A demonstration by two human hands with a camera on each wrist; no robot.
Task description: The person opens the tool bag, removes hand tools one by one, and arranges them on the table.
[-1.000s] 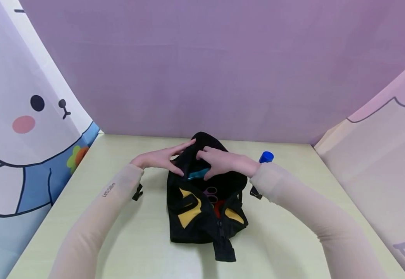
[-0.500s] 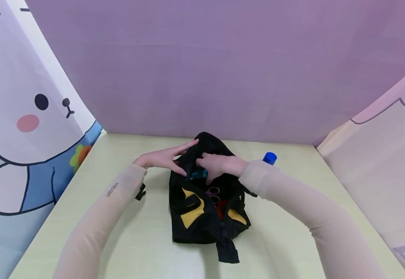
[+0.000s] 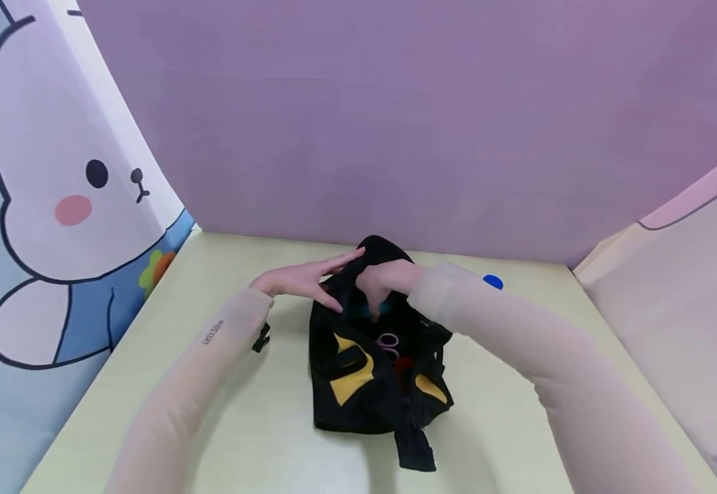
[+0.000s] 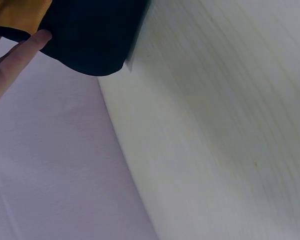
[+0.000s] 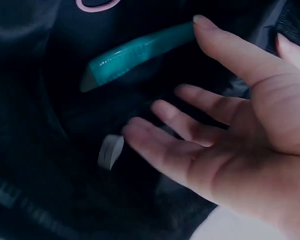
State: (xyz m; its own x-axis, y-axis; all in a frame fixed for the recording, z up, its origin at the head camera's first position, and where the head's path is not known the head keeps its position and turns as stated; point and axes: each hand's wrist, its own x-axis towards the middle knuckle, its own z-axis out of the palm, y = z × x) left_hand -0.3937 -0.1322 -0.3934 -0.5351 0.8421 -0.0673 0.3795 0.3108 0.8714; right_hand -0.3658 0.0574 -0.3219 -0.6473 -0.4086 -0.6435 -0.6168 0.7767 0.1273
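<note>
A black and yellow zip bag [image 3: 355,401] lies unzipped on the table. My left hand [image 3: 299,280] rests at its left rim, thumb and forefinger spread. In the left wrist view a straight finger [image 4: 27,52] touches the fabric. My right hand [image 3: 389,280] reaches into the bag, partly hidden. There the thumb tip meets the end of a glossy teal object [image 5: 135,52], while the other fingers stay loosely bent and apart from it. A small pale piece [image 5: 110,151] lies by the fingertips. Pink-purple scissors handles [image 3: 389,339] and something red [image 3: 403,365] show inside.
A blue round-ended thing [image 3: 492,282] stands behind my right sleeve, mostly covered. A black buckle [image 3: 262,337] sticks out by my left wrist. The pale table [image 3: 241,439] ends at a purple backdrop [image 3: 358,137], with printed panels at both sides.
My right hand has gone deeper into the bag and a little left, hiding more of the teal object. The left hand keeps its place at the rim. The head view has shifted slightly.
</note>
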